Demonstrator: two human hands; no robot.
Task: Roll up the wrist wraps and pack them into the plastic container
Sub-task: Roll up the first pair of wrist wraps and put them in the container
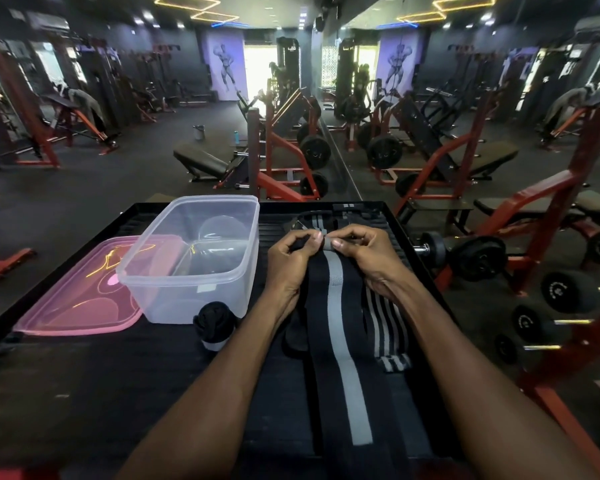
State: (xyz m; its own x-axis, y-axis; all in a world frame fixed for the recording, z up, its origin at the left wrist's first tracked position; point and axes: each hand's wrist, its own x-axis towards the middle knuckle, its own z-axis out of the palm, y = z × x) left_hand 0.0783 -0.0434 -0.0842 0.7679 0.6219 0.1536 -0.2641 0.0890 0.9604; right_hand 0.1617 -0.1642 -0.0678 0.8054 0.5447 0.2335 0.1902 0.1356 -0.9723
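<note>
Dim gym, dark floor [66, 209], red weight machines [278, 157], mirrored wall [465, 98], neon ceiling lights [187, 1]

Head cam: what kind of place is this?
A gym, almost certainly: red-framed weight machines loaded with black plates, a rack of black dumbbells at right, and a wall mirror doubling the room. Both hands pinch a black, grey-striped wrist wrap.

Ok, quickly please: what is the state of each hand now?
Left hand: closed, pinching the far end of the black wrap with the grey stripe.
Right hand: closed, pinching the same end of the wrap.
</note>
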